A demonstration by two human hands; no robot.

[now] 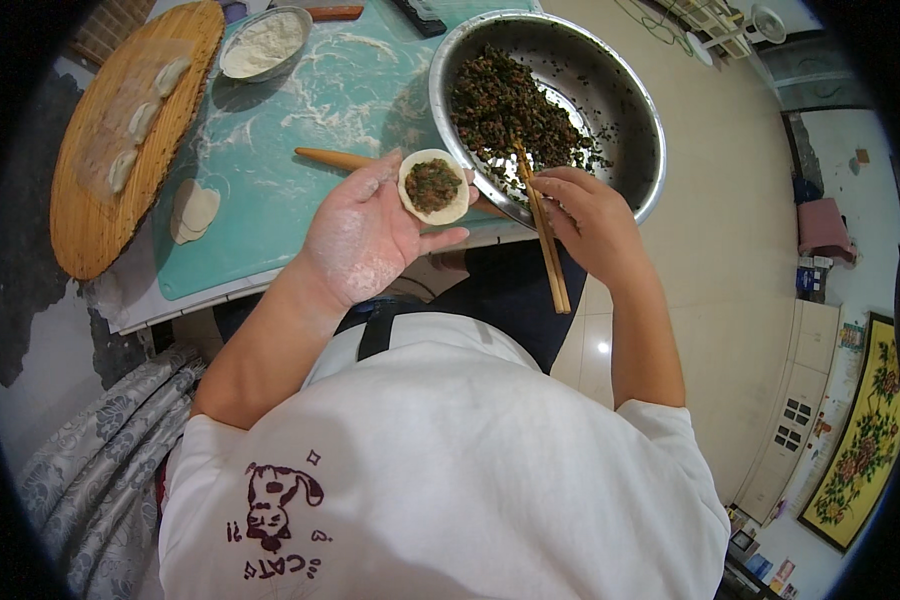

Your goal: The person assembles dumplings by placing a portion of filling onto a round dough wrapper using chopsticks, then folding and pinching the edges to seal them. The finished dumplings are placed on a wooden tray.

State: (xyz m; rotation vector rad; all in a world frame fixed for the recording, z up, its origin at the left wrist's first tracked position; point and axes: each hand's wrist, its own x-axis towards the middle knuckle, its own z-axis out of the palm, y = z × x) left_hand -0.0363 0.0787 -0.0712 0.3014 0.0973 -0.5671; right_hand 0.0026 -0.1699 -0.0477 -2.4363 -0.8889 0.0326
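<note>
On the fingers of my floured left hand [364, 232], palm up, rests a round dumpling wrapper [403, 191] with a mound of chopped filling [433, 186] in its middle. My right hand [591, 217] grips a pair of wooden chopsticks [547, 259] over the near rim of a large steel bowl [637, 150]. The chopstick tips reach into the bowl, beside the dark green and brown filling [510, 112] heaped on its left side. Partly hidden behind my left hand, a wooden rolling pin [330, 157] lies on the green mat [270, 195].
Several folded dumplings [144, 122] lie on a woven oval tray [82, 195] at the left. Nearby are a few flat wrappers [195, 210] and a bowl of flour [264, 43]. A wooden handle [336, 13] and a dark object [420, 19] lie at the far edge. Tiled floor [697, 247] extends right.
</note>
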